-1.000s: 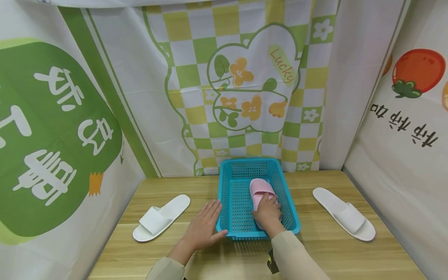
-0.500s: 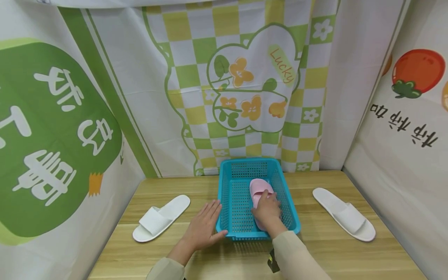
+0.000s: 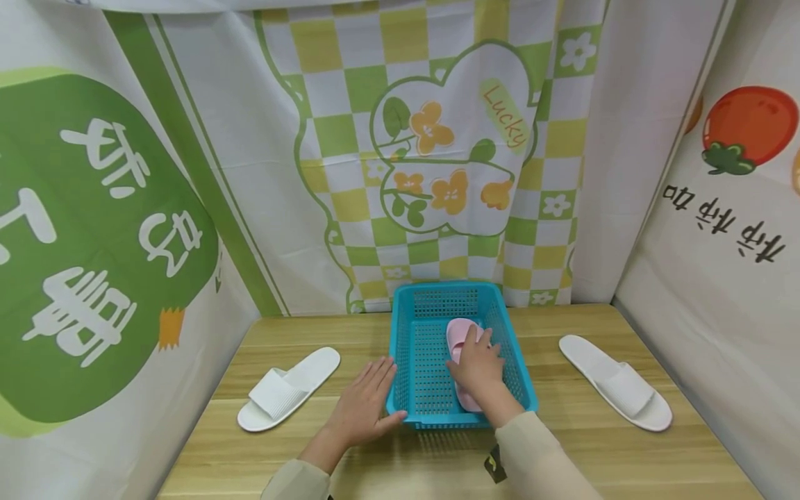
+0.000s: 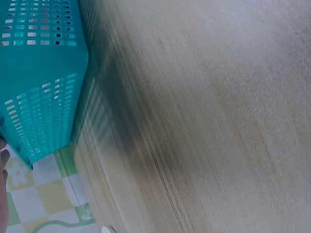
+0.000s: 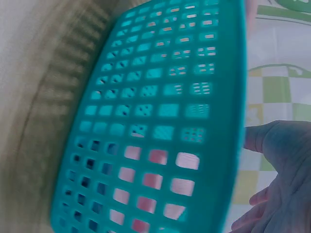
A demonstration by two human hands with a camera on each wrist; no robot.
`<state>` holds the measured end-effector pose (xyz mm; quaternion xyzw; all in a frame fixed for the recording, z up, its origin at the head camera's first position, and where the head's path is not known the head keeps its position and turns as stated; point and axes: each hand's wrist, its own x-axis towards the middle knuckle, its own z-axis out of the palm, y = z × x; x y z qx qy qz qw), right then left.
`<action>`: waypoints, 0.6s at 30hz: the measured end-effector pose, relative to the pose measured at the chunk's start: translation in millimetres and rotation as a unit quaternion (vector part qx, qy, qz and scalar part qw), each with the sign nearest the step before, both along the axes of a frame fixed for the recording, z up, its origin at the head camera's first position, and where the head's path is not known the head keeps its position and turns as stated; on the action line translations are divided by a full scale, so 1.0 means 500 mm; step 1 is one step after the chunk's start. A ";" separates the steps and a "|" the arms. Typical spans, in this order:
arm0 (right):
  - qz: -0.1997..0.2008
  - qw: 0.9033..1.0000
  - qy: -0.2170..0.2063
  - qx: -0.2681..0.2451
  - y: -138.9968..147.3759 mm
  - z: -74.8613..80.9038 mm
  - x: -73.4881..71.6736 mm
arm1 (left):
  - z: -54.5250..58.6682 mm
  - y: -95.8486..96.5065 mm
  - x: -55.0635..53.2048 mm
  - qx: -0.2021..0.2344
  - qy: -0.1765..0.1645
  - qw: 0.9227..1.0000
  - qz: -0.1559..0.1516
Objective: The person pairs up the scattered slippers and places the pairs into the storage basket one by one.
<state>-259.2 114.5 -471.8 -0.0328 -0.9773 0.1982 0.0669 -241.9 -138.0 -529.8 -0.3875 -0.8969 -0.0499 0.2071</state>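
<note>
A teal perforated plastic basket (image 3: 422,351) stands at the back middle of the table. Inside it, along the right side, lies a pink slipper (image 3: 459,329), partly covered by my right hand (image 3: 480,367). That hand is over the slipper's strap with fingers spread; in the right wrist view its thumb and fingers are apart above the rim, and pink shows through the basket's holes. My left hand (image 3: 364,408) rests straight-fingered against the basket's front left corner, its thumb at the front rim. In the left wrist view only a sliver of fingers (image 4: 4,158) shows beside the basket.
One white slipper (image 3: 286,390) lies on the wooden table (image 3: 431,469) left of the basket. Another white slipper (image 3: 615,383) lies to the right. A checkered cloth (image 3: 456,257) hangs directly behind the basket, and printed cloth walls close both sides.
My right hand's fingers have spread and shifted slightly over the pink slipper, and the right forearm has moved a little to the right. The left hand, basket and white slippers stay put.
</note>
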 end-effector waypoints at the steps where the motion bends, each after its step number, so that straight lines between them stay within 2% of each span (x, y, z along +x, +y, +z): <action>1: 0.003 1.000 0.002 0.002 0.000 0.006 0.003 | 0.000 0.000 0.000 -0.001 -0.001 1.000 0.001; 10: 0.018 0.999 0.027 0.017 0.015 0.045 0.020 | 0.004 -0.003 0.004 0.000 0.008 1.000 -0.003; 18: 0.034 0.994 0.093 0.054 0.063 0.054 0.030 | 0.007 0.000 0.005 -0.012 -0.003 1.000 0.001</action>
